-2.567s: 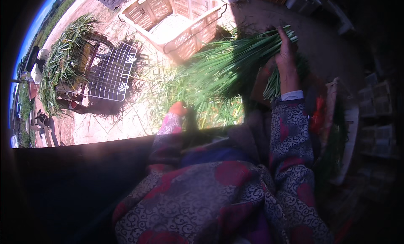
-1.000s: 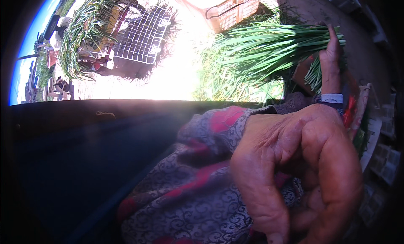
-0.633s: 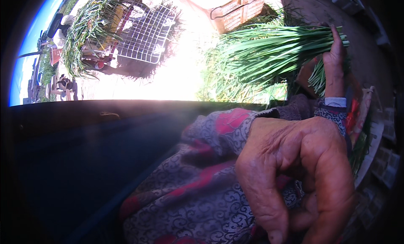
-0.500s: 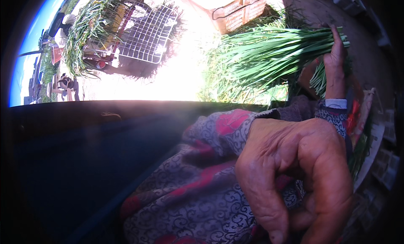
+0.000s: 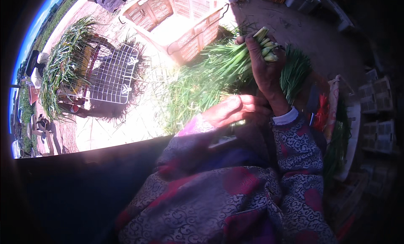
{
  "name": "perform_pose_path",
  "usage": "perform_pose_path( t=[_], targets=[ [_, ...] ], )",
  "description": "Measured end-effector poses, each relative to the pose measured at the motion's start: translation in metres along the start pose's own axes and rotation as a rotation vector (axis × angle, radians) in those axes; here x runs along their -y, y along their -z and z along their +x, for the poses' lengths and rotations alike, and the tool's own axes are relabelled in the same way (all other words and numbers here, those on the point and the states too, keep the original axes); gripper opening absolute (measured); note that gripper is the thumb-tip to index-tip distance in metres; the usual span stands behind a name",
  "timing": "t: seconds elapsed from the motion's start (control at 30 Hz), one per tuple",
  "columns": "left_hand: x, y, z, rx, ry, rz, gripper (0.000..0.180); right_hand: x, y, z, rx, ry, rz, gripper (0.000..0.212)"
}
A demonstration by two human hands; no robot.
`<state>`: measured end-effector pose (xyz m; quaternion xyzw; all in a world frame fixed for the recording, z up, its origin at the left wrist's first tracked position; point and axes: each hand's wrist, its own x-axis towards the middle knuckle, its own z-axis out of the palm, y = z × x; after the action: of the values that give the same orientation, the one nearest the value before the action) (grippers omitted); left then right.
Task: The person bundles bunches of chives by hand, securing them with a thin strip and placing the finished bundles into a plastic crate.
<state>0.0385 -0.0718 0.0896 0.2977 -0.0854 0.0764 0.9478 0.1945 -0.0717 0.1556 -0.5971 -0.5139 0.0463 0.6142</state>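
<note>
A bunch of garlic chives (image 5: 233, 61), long flat green leaves with pale cut ends, is gripped in my right hand (image 5: 269, 69). The pale stem ends stick out past the thumb, and the leaves trail to the left. Below the bunch, my left hand (image 5: 237, 110) reaches toward my right wrist with its fingers stretched out; their tips are in shadow. I see nothing held in it. More green stalks (image 5: 296, 69) lie just right of my right hand.
An orange plastic crate (image 5: 193, 37) stands ahead. To its left, more green leaves (image 5: 63, 71) lie piled beside a white wire rack (image 5: 111, 73). Loose leaves (image 5: 185, 96) cover the sunlit ground ahead. Red ties (image 5: 322, 113) hang at the right, with pale crates (image 5: 376, 134) beyond.
My left hand has gone from close in front of the view to below the bunch. The right hand, still holding the chives, has come left and its stem ends now face me. The view has shifted.
</note>
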Motion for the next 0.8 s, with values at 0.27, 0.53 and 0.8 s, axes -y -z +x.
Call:
perform_pose_path(
  t=[0.27,0.53,0.8],
  targets=[
    [0.006,0.056,-0.02,-0.289,-0.053,-0.274,0.07,0.005,-0.036,-0.062,0.427,0.706,0.083,0.053],
    [0.01,0.081,-0.031,-0.482,-0.109,-0.293,0.052,-0.014,-0.041,-0.091,0.596,0.797,0.064,0.048],
    [-0.002,0.077,-0.033,-0.962,-0.144,-0.257,0.027,-0.024,-0.045,-0.11,0.726,0.827,-0.059,0.053]
  ],
)
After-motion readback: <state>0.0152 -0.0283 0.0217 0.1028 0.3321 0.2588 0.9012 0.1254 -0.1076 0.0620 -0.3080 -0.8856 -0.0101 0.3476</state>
